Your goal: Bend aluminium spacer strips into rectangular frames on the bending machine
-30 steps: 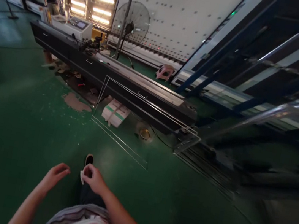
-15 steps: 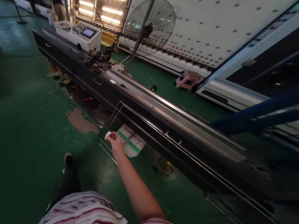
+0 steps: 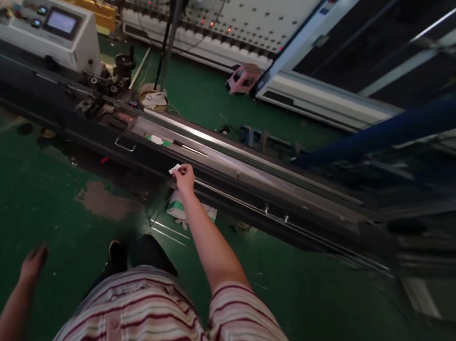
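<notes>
My right hand (image 3: 185,176) is stretched out over the front edge of a long black machine bench (image 3: 145,163). Its fingers are pinched on a small white piece (image 3: 174,169), too small to name more exactly. Thin pale metal strips (image 3: 232,194) run along the bench front to the right of this hand; whether the fingers also touch them I cannot tell. My left hand (image 3: 34,261) hangs low at the left above the green floor, away from any object. It is dark and blurred, so its fingers are not clear.
A control box with a screen (image 3: 62,22) stands on the bench's left part. On the bench top lie a green and white item (image 3: 158,140) and a dark thin tool (image 3: 188,147). A cardboard box (image 3: 176,206) is under the bench. Behind are a fan (image 3: 179,0) and a pink stool (image 3: 243,78).
My right hand has risen from beside the cardboard box to the bench edge, still pinching the white piece. My left hand has come into view. The camera has moved closer to the bench.
</notes>
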### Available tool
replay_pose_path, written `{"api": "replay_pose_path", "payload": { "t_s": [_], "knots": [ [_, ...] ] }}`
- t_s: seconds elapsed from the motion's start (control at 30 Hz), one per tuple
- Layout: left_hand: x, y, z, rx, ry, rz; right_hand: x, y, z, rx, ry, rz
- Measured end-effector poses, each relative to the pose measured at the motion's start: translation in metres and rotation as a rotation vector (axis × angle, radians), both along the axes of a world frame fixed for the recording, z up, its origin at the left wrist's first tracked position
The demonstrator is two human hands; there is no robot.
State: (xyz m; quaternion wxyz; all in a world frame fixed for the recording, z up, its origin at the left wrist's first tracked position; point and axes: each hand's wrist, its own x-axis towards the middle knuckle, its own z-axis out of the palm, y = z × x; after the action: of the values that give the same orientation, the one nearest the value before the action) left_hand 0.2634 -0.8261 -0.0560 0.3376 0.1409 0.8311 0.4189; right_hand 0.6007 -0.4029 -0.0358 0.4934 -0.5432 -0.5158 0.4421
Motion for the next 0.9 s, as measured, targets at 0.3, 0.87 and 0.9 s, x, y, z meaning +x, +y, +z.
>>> {"api": "replay_pose_path", "payload": {
  "t_s": [0.3, 0.87, 0.9],
  "knots": [
    [-0.074, 0.236, -0.009, 0.224, -0.015, -0.126, -0.035, 0.202, 0.013, 0.196, -0.329, 0.013],
    [-0.044, 0.525, 0.086, 0.324, 0.003, -0.743, -0.024, 0.279, 0.011, 0.312, -0.723, -0.346],
    [-0.046, 0.537, 0.091, 0.330, -0.008, -0.799, -0.014, 0.275, 0.010, 0.283, -0.669, -0.527]
  ]
}}
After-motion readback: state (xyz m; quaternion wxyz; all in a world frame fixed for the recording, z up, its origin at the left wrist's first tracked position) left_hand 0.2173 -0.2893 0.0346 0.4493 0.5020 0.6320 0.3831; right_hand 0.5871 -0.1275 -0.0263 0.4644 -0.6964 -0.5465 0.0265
